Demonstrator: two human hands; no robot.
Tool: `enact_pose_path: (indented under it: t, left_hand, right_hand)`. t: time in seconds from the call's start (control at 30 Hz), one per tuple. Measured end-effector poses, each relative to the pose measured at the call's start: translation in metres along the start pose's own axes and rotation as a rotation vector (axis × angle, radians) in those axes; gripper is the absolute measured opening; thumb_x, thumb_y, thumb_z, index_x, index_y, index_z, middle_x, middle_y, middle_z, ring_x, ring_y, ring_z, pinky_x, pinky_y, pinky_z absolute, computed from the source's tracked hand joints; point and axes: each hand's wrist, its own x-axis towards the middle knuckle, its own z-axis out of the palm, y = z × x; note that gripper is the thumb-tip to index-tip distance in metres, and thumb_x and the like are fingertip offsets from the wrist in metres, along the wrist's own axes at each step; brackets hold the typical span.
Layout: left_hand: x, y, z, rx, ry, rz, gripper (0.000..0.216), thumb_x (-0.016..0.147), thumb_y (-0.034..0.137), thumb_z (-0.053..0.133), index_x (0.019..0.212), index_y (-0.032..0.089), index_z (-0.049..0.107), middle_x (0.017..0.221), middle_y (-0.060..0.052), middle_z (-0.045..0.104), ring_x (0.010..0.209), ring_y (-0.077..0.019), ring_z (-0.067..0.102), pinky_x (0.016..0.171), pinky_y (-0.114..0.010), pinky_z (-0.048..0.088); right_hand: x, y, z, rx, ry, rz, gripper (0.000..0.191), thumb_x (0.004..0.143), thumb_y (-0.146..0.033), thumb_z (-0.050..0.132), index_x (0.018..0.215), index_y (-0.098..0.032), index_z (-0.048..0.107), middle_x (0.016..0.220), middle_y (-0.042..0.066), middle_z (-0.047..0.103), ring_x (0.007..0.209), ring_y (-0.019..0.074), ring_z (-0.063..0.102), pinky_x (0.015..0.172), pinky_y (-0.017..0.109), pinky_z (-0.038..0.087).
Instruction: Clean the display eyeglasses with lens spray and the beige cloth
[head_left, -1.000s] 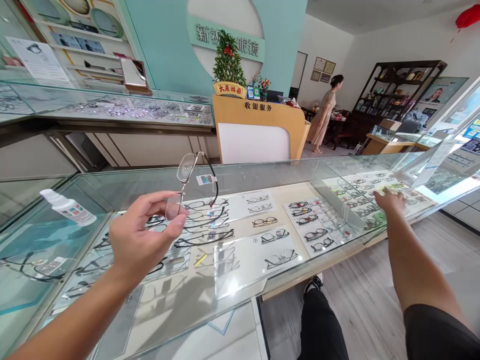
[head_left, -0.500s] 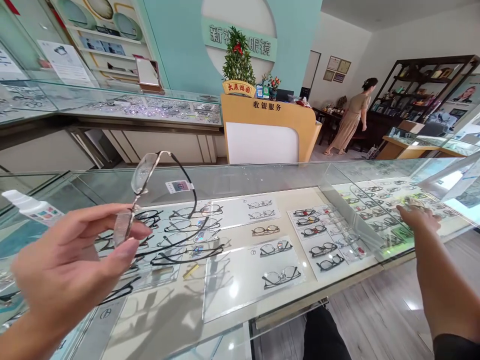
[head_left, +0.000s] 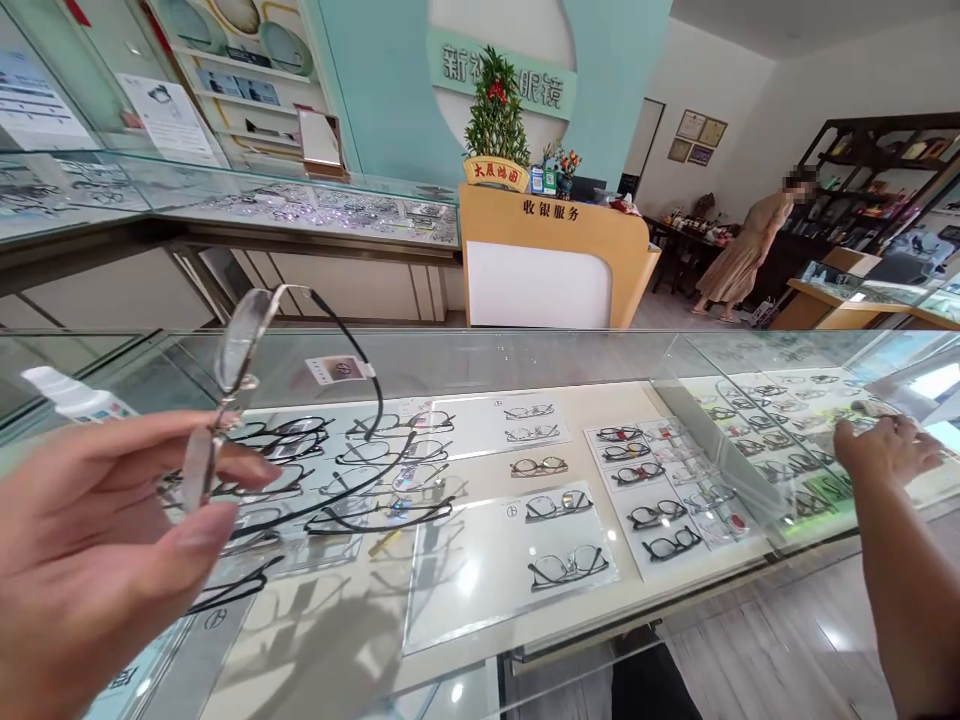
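My left hand (head_left: 112, 540) pinches a pair of eyeglasses (head_left: 247, 345) by the thin metal frame, between thumb and fingers. Its dark-tipped temples are unfolded and point right, and a small paper tag (head_left: 339, 370) hangs on one of them. Far to the right, my right hand (head_left: 889, 450) is stretched out low over the glass counter, its fingers bent around a crumpled greyish cloth (head_left: 870, 408) that shows only in part. A white spray bottle (head_left: 75, 395) stands behind my left hand, partly covered by it.
Several eyeglasses (head_left: 568, 568) lie on display sheets inside the glass-topped counter (head_left: 480, 350) before me. Beyond are a wooden cashier desk (head_left: 555, 225) with a plant (head_left: 496, 115) and another display case (head_left: 315, 215). A person (head_left: 750, 245) leans near the dark shelves (head_left: 885, 160).
The eyeglasses in my left hand have shifted left and turned a little. My right hand has moved further right with the cloth. The person at the back has moved right and bends forward.
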Motion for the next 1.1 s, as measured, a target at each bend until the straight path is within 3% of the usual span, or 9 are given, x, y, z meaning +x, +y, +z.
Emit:
enact_pose_path:
  t: [0.1, 0.17, 0.27, 0.47, 0.6, 0.73, 0.87, 0.97, 1.1]
  left_hand:
    - [0.003, -0.001, 0.008, -0.246, 0.083, 0.297, 0.041, 0.058, 0.032, 0.083, 0.099, 0.036, 0.079, 0.07, 0.002, 0.075, 0.053, -0.0286, 0.072, 0.057, -0.048, 0.06]
    - [0.004, -0.005, 0.013, -0.265, 0.092, 0.39, 0.041, 0.062, 0.029, 0.084, 0.102, 0.035, 0.081, 0.069, 0.002, 0.075, 0.052, -0.0266, 0.07, 0.055, -0.045, 0.057]
    - [0.001, -0.009, 0.019, -0.262, 0.065, 0.334, 0.04, 0.073, 0.033, 0.082, 0.113, 0.038, 0.079, 0.077, 0.0, 0.077, 0.064, -0.0287, 0.073, 0.066, -0.049, 0.058]
    - [0.002, -0.004, 0.025, -0.472, 0.036, 0.253, 0.029, 0.083, 0.038, 0.079, 0.111, 0.032, 0.077, 0.077, 0.0, 0.074, 0.07, -0.0238, 0.072, 0.071, -0.044, 0.058]
    - [0.025, -0.005, 0.023, -0.624, 0.168, 0.213, 0.034, 0.08, 0.044, 0.082, 0.104, 0.022, 0.073, 0.072, 0.002, 0.07, 0.06, -0.0158, 0.065, 0.059, -0.033, 0.055]
    - [0.045, -0.013, 0.023, -0.664, 0.198, 0.116, 0.043, 0.081, 0.052, 0.081, 0.105, 0.018, 0.069, 0.071, 0.002, 0.066, 0.061, -0.0133, 0.064, 0.056, -0.027, 0.054]
    - [0.048, -0.016, 0.026, -0.685, 0.16, 0.094, 0.045, 0.079, 0.052, 0.081, 0.107, 0.019, 0.069, 0.07, 0.004, 0.06, 0.06, -0.0132, 0.061, 0.054, -0.025, 0.052]
    - [0.043, -0.013, 0.026, -0.65, 0.118, 0.136, 0.041, 0.081, 0.05, 0.08, 0.108, 0.021, 0.07, 0.07, 0.005, 0.059, 0.06, -0.0125, 0.059, 0.058, -0.025, 0.051]
    - [0.033, -0.004, 0.022, -0.556, 0.063, 0.192, 0.037, 0.084, 0.047, 0.077, 0.109, 0.021, 0.072, 0.071, 0.004, 0.063, 0.063, -0.0136, 0.059, 0.063, -0.027, 0.051]
  right_hand:
    - [-0.025, -0.042, -0.019, 0.174, 0.079, -0.132, 0.081, 0.096, -0.061, 0.049, 0.161, -0.014, 0.058, 0.174, 0.034, 0.045, 0.165, 0.0547, 0.029, 0.123, 0.082, 0.027]
    - [-0.049, -0.076, -0.032, 0.233, 0.104, -0.286, 0.082, 0.098, -0.066, 0.047, 0.158, -0.01, 0.059, 0.174, 0.036, 0.045, 0.162, 0.0517, 0.035, 0.128, 0.076, 0.027]
    - [-0.108, -0.136, -0.058, 0.355, 0.091, -0.496, 0.081, 0.1, -0.065, 0.048, 0.158, -0.008, 0.059, 0.172, 0.033, 0.048, 0.161, 0.048, 0.039, 0.132, 0.072, 0.028]
    - [-0.284, -0.243, -0.144, 0.734, -0.195, -0.954, 0.068, 0.107, -0.05, 0.06, 0.169, -0.027, 0.049, 0.173, 0.021, 0.049, 0.16, 0.0433, 0.048, 0.129, 0.075, 0.04]
    - [-0.394, -0.274, -0.2, 0.968, -0.444, -1.269, 0.076, 0.108, -0.038, 0.062, 0.178, -0.038, 0.031, 0.179, 0.017, 0.043, 0.165, 0.0382, 0.045, 0.13, 0.07, 0.043]
    - [-0.476, -0.293, -0.225, 1.056, -0.642, -1.48, 0.089, 0.103, -0.039, 0.068, 0.18, -0.034, 0.023, 0.179, 0.019, 0.043, 0.168, 0.0366, 0.041, 0.134, 0.067, 0.04]
    - [-0.533, -0.318, -0.218, 1.0, -0.782, -1.571, 0.086, 0.099, -0.044, 0.071, 0.174, -0.022, 0.037, 0.178, 0.023, 0.046, 0.167, 0.0372, 0.043, 0.135, 0.064, 0.04]
    - [-0.548, -0.337, -0.217, 1.02, -0.79, -1.561, 0.059, 0.098, -0.042, 0.071, 0.153, -0.02, 0.063, 0.17, 0.022, 0.058, 0.156, 0.0371, 0.058, 0.125, 0.061, 0.052]
    - [-0.518, -0.367, -0.247, 1.348, -0.616, -1.217, 0.019, 0.106, -0.031, 0.064, 0.118, -0.029, 0.078, 0.132, 0.011, 0.082, 0.123, 0.0278, 0.077, 0.109, 0.049, 0.061]
